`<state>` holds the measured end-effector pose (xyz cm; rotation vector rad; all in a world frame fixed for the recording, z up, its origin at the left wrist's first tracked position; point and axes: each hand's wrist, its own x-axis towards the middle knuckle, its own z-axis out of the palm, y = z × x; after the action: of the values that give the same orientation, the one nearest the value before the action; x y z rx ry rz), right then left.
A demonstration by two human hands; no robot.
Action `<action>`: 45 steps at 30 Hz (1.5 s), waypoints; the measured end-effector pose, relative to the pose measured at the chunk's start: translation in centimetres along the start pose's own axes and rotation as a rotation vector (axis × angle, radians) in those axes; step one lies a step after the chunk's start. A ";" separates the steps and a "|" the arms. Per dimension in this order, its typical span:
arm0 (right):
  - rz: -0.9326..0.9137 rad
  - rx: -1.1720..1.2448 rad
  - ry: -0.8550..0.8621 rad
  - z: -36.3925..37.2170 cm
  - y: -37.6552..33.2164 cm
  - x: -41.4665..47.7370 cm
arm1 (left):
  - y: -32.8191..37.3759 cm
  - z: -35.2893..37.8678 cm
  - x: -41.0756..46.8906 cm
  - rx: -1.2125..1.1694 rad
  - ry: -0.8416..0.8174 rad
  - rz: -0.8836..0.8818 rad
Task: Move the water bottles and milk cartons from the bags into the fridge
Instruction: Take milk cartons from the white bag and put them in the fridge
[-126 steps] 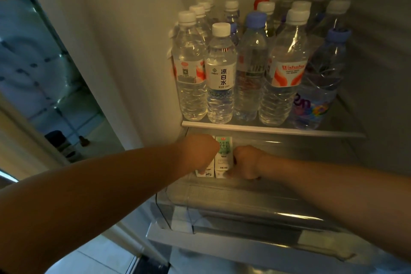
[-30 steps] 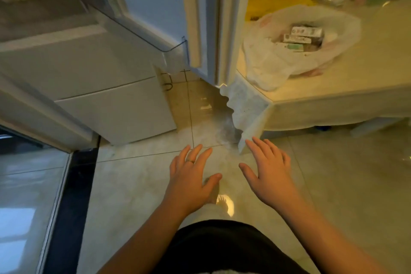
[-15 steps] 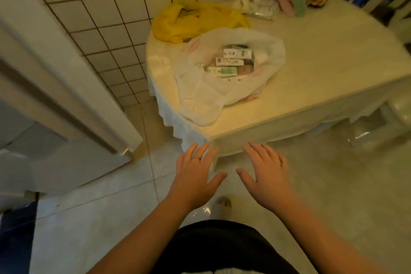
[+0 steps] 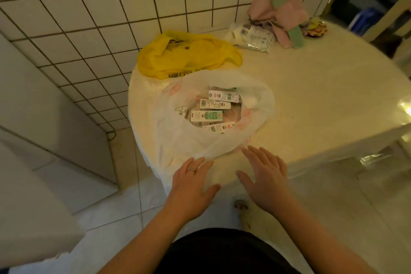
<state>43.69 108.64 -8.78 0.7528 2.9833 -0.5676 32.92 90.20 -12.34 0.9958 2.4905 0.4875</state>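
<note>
A white plastic bag (image 4: pixel 178 138) lies open on the cream table (image 4: pixel 311 100), near its front left corner. Inside it lie several small milk cartons (image 4: pixel 206 116), white with green print, flat on their sides. My left hand (image 4: pixel 191 187) hovers open just in front of the bag's near edge, palm down, a ring on one finger. My right hand (image 4: pixel 264 178) is open too, fingers spread, at the table's front edge just right of the bag. Neither hand holds anything.
A crumpled yellow bag (image 4: pixel 184 55) lies behind the white one by the tiled wall. A wrapped packet (image 4: pixel 251 38) and pink and green cloths (image 4: pixel 280 11) sit at the table's back. The white fridge door (image 4: pixel 33 162) stands at the left.
I have turned from the fridge shelf with the cartons toward the table. Both hands, now empty, have come forward to the edge of the white bag.
</note>
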 end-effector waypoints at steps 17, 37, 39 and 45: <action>-0.506 -0.105 -0.076 -2.8 4.8 21.3 | 2.9 1.3 15.0 -0.074 0.215 -0.250; -0.728 -0.315 -0.374 1.0 3.2 35.3 | 0.7 3.9 19.0 -0.330 0.164 -0.616; -0.696 -0.289 -0.381 1.1 3.2 35.6 | 0.5 3.8 19.2 -0.326 0.160 -0.619; -0.587 -0.266 -0.396 1.2 2.7 35.4 | 0.1 3.5 19.4 -0.286 0.153 -0.625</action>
<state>13.54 126.62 -14.41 -0.2437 2.7776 -0.2644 21.95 104.66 -19.99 0.0547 2.5841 0.6961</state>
